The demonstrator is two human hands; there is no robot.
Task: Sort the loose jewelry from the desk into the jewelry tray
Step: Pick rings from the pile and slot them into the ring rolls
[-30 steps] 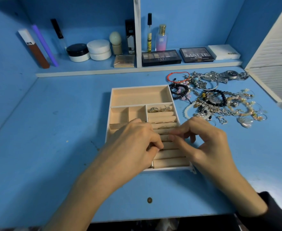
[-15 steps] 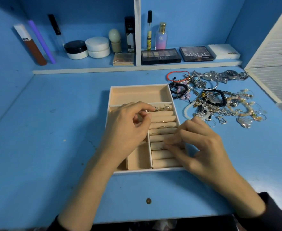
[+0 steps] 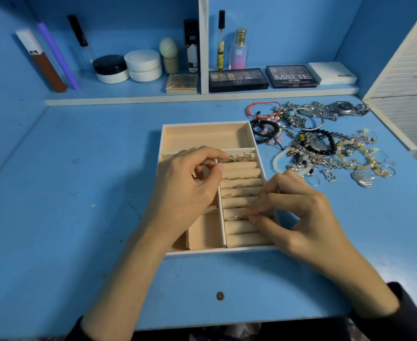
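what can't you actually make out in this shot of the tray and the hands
Head view only.
- Small left compartments of the jewelry tray: covered by the left hand, contents hidden.
- Whether either hand's fingers pinch anything: too small to tell, and the right hand hides its own fingertips.
- Jewelry pile: tangled, pieces cannot be counted.
- Left forearm: cut off by the bottom edge.

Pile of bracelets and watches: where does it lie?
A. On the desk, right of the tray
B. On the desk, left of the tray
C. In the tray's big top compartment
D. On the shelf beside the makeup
A: the pile of bracelets and watches is spread on the blue desk just past the right rim of the tray, whose big top compartment holds nothing.
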